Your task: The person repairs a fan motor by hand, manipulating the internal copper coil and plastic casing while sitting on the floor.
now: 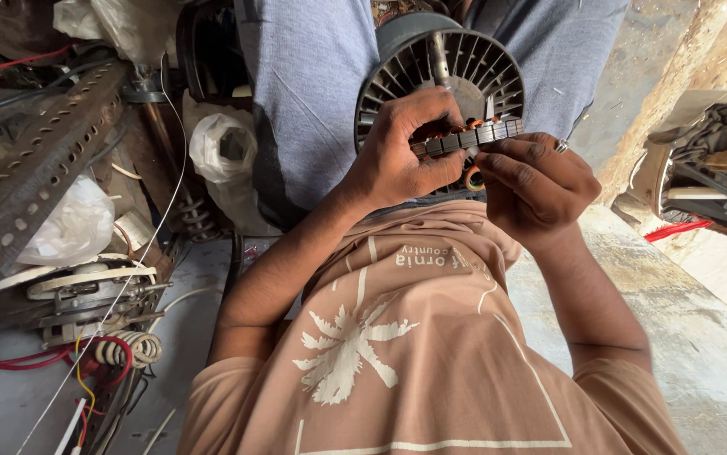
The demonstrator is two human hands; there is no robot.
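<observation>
A round dark motor housing [465,63] with radial fins and a centre shaft rests on my lap against grey trousers. In front of it both hands hold a ring-shaped metal stator [469,137] with copper windings. My left hand [401,152] grips its left side, fingers curled over the slotted rim. My right hand [536,181] holds the right side, fingertips on the rim and underside. The lower part of the stator is hidden behind my hands.
A perforated rusty metal angle bar [31,168] slants across the left. Below it lie a motor part with coiled wire [85,295], red wires [35,361] and white plastic bags [224,147]. A concrete ledge [700,337] runs on the right, with a broken white casing [709,160] beyond.
</observation>
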